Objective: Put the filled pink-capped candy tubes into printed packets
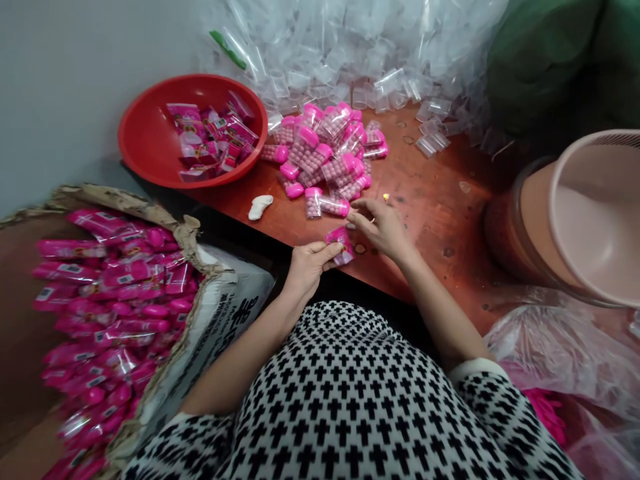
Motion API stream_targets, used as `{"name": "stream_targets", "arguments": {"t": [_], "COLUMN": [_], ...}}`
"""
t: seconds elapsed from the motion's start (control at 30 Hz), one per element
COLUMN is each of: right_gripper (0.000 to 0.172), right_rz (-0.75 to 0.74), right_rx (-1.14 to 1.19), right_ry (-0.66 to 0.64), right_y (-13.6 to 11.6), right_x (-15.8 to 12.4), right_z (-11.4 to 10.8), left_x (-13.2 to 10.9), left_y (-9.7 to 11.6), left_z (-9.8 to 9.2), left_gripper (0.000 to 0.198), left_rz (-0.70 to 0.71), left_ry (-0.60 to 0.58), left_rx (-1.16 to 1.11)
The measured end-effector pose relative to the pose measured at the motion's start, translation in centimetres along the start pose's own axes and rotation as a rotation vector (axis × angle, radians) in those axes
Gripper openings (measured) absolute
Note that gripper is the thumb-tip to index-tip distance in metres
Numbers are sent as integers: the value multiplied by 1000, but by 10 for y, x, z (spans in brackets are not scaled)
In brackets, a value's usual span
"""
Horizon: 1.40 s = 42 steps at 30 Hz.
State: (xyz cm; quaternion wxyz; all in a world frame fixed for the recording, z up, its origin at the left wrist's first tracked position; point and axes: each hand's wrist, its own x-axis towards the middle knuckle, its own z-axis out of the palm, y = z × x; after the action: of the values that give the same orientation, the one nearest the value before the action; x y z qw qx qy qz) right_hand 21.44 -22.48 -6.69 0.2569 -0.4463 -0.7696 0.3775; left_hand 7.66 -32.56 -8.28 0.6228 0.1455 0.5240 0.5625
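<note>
My left hand [306, 268] pinches a small pink printed packet [340, 245] at the table's front edge. Just to its right, my right hand [381, 223] has its fingers apart, fingertips beside the pink cap of a small clear bottle [332, 205] full of pale pink beads. Whether they touch that cap is hard to tell. A second bottle [313, 202] lies against it. Behind these is a heap of similar pink-capped bottles [323, 150].
A red bowl [135, 143] with pink printed packets stands at the back left. Left of me, a torn cardboard box [225, 313] holds many pink packed bottles [120, 320]. Clear empty containers [390, 87] pile up at the back. Pale buckets [537, 213] and a plastic bag [555, 340] sit at right.
</note>
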Motion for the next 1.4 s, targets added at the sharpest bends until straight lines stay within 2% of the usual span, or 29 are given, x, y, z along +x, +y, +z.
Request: {"name": "stream_targets", "arguments": {"t": [0.13, 0.2, 0.27, 0.37, 0.43, 0.53, 0.6, 0.7, 0.8, 0.9, 1.0, 1.07, 1.1, 1.2, 1.27, 1.33, 1.4], "right_gripper": [33, 33, 35, 36, 39, 36, 36, 52, 61, 55, 40, 33, 31, 27, 25, 25, 28], "right_rz": [-166, -227, -318, -472, -479, -299, -98, 176, 294, 334, 352, 311, 274, 180, 178, 205, 233], "right_rx": [-597, -751, -768, -636, -561, -525, -565, -688, -799, -844, -841, -702, -554, 127, 468, 629, 680], "right_ry": [-80, -131, -206, -303, -210, 83, 175, 129, 55, -31, -76, -37, -1, 86, 119, 142, 149], "right_y": [-23, -22, -12, 16, 32, 34, 21, -10, -33, -39, -33, -27, -24, -21, -22, -24, -24], "right_x": [31, 40, 39, 25, 10, -10, -17, -13, 4, 18, 19, 10, 2, -28, -46, -58, -64], "right_z": [28, 35, 34, 18, 6, -4, 0, 16, 32, 34, 22, 12, 8, 10, 19, 32, 41], "left_x": [-10, -12, -12, -10, -6, -1, 3, 7, 8, 9, 11, 14, 16, 20, 21, 22, 22], "left_y": [2, 5, 8, 12, 13, 12, 11, 13, 18, 21, 23, 24, 25, 25, 25, 23, 21], "left_z": [-18, -25, -30, -37, -39, -39, -36, -31, -27, -25, -25, -25, -24, -20, -16, -12, -8], "left_gripper": [37, 37, 36, 32, 29, 29, 30, 25, 14, 9, 7, 6, 6, 6, 6, 8, 11], "left_rz": [-5, 20, 52, 67, 65, 67, 58, 21, -16, -50, -90, -108, -114, -130, -136, -131, -117], "left_ry": [106, 147, 169, 150, 141, 156, 173, 184, 198, 223, 261, 288, 295, 283, 264, 245, 223], "left_rx": [-91, -163, -218, -253, -265, -296, -332, -382, -413, -442, -487, -526, -543, -567, -568, -561, -547]}}
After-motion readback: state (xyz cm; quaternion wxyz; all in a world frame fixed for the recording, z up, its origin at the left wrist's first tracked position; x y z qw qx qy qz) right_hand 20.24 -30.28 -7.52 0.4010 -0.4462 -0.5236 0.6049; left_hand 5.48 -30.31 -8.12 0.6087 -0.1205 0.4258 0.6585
